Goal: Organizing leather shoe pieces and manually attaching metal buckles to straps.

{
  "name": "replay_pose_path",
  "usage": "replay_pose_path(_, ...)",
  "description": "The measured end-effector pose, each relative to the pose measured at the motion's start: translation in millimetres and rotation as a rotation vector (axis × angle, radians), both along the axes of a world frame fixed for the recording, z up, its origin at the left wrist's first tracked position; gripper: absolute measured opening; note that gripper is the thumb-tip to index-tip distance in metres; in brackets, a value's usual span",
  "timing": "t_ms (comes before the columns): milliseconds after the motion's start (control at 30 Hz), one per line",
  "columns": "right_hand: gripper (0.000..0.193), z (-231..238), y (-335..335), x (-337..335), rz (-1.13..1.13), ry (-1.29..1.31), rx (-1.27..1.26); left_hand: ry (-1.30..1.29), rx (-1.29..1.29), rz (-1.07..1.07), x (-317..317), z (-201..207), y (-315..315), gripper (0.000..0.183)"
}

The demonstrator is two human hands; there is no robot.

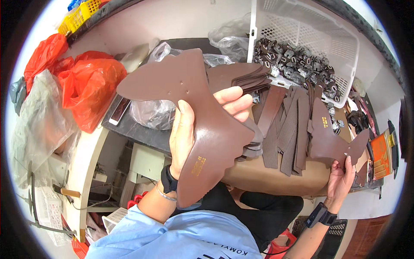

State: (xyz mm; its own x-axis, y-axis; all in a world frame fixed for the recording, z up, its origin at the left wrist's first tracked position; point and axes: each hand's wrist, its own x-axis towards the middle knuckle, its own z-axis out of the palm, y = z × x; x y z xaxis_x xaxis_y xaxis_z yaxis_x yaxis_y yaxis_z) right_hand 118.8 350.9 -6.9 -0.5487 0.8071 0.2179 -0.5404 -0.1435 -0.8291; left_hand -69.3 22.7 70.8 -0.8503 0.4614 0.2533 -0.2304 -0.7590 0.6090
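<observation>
Two brown leather-like pieces in hand. Landmark: the white basket (321, 36).

Large brown piece (211, 116): left of the basket and nearer the worker, raised over the table (151, 140). Second brown piece (330, 140): on the basket's near side, toward its right corner. Step looks like picking up or checking pieces one by one; next move probably calls for a steady left hold while the right piece is lifted clear or turned.

Left hand (183, 134): grasping, thumb on the upper face, fingers round the far edge. Right hand (340, 181): arm stretched out, fingertips pinching the piece's near edge; its weight borne or not, can't tell.

Outward: stacked brown pieces (243, 73) left of the basket, ribbed strips (286, 129) before it, metal fittings (293, 56) inside.
</observation>
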Motion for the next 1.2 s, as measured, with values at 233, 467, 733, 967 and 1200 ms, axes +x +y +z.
replay_pose_path(233, 0.026, -1.0, 0.5, 0.6, -0.005, 0.003, 0.001, -0.025, 0.015, 0.014, -1.4, -1.2, -2.0, 0.073)
replay_pose_path(467, 0.026, -0.7, 2.0, 3.0, 0.017, -0.006, 0.004, 0.256, -0.003, 0.355, -3.2, -9.1, 2.1, 0.069)
replay_pose_path(733, 0.023, 2.1, -3.3, -1.9, -0.019, -0.015, 0.001, 0.327, 0.004, 0.610, 5.7, -12.6, 4.1, 0.089)
replay_pose_path(967, 0.020, 0.0, -0.6, -0.2, -0.053, -0.023, -0.014, 0.297, 0.393, 0.399, -3.5, -15.1, -13.5, 0.092)
replay_pose_path(1200, 0.019, -1.7, 0.2, -0.5, -0.033, -0.003, 0.000, 0.334, 0.094, 0.778, -5.3, -8.4, -26.7, 0.092)
